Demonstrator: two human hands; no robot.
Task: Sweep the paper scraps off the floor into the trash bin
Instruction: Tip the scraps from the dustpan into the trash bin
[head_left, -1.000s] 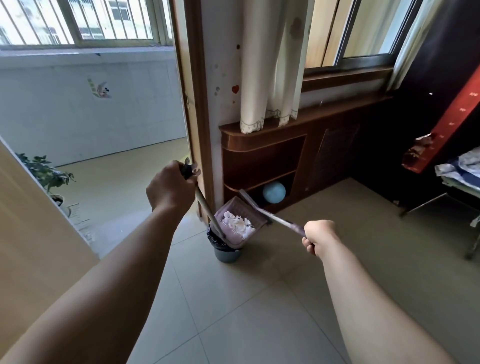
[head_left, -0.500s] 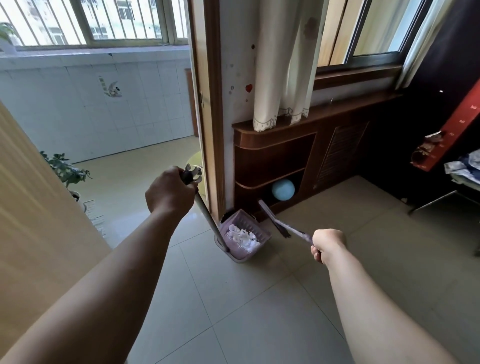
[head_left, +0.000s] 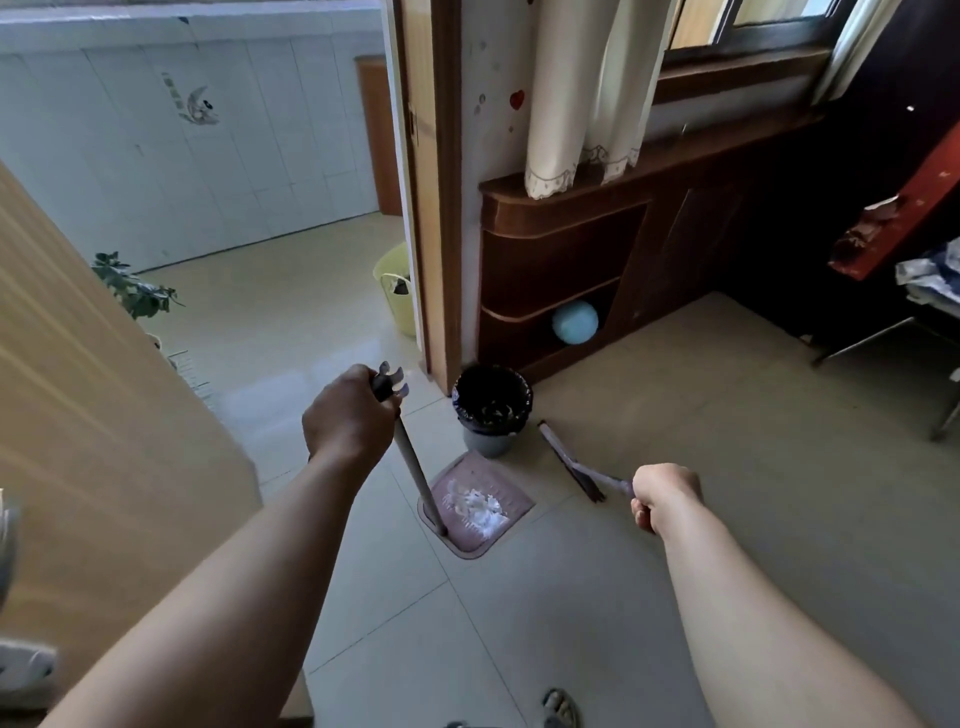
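Note:
My left hand (head_left: 349, 413) grips the top of the long handle of a pink dustpan (head_left: 498, 480). The pan sits low by the floor just in front of the trash bin (head_left: 491, 402), with white paper scraps (head_left: 475, 506) piled in it. The grey bin has a black liner, and some white scraps show inside. My right hand (head_left: 662, 496) grips the handle of a small broom (head_left: 569, 462), whose dark bristle head points toward the bin's right side, a little above the tiles.
A wooden door (head_left: 98, 441) stands open at the left. Behind the bin are the door frame (head_left: 441, 208) and a dark wooden cabinet (head_left: 566, 270) holding a blue ball (head_left: 574, 322). A yellow basket (head_left: 397, 293) and a plant (head_left: 135, 288) stand on the balcony. Metal furniture legs (head_left: 878, 332) are at the right.
The dustpan has come down from over the bin to near the floor in front of it, scraps still in it. The broom dropped lower to the bin's right. The view tilted downward.

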